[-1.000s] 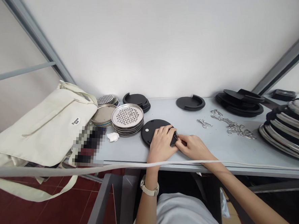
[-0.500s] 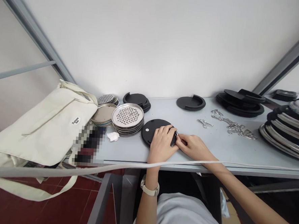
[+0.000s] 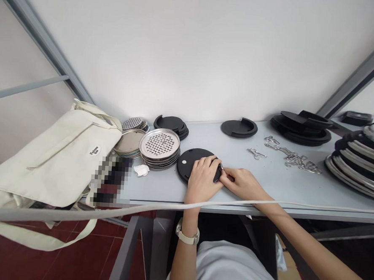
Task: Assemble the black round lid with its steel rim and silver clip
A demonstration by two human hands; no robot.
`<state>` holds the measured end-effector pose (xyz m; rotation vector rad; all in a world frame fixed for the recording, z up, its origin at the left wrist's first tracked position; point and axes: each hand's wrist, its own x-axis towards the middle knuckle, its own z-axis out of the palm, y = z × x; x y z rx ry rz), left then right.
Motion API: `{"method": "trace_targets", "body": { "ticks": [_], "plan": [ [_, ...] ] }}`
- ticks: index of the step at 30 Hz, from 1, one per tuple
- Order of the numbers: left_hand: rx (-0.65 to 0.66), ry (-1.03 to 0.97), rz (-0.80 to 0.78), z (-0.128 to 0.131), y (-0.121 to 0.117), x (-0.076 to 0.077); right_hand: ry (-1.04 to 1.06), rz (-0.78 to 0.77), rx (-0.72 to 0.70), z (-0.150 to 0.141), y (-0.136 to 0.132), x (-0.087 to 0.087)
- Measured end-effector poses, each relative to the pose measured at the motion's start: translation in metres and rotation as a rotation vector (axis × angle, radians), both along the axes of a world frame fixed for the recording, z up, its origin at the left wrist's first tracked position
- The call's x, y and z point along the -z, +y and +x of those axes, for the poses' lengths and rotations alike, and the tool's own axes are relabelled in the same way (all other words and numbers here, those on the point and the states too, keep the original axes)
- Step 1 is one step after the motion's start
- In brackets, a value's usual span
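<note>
On the grey table lies a black round disc [image 3: 183, 169] with a white dot and small slots near its rim. My left hand [image 3: 203, 175] is over its right half, pressing it down, with the fingers curled toward the right edge. At that edge my right hand [image 3: 237, 183] pinches a small shiny metal clip [image 3: 221, 166] between thumb and fingertips, touching the disc. Most of the clip is hidden by the fingers. Similar metal wire clips [image 3: 295, 159] are scattered to the right.
Left of the disc stand a stack of perforated metal grater plates [image 3: 160, 144] and a crumpled white tissue [image 3: 141, 170]. Black round holders [image 3: 239, 128] lie at the back. A tall stack of rimmed discs [image 3: 358, 167] stands right, a cream bag [image 3: 55, 161] left. A white cord [image 3: 170, 206] crosses in front.
Hardly anything differs. Both hands keep their places at the black disc, and the right fingers have shifted only very slightly at its edge.
</note>
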<state>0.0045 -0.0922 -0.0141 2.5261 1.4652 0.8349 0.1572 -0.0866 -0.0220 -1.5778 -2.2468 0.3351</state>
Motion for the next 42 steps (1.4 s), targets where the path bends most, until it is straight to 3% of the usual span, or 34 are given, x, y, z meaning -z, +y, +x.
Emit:
{"method": "trace_targets", "body": {
  "ticks": [42],
  "plan": [
    [-0.003, -0.003, 0.001, 0.0008, 0.0000, -0.0007, -0.045, -0.018, 0.036, -0.0008, 0.0016, 0.0008]
  ]
}}
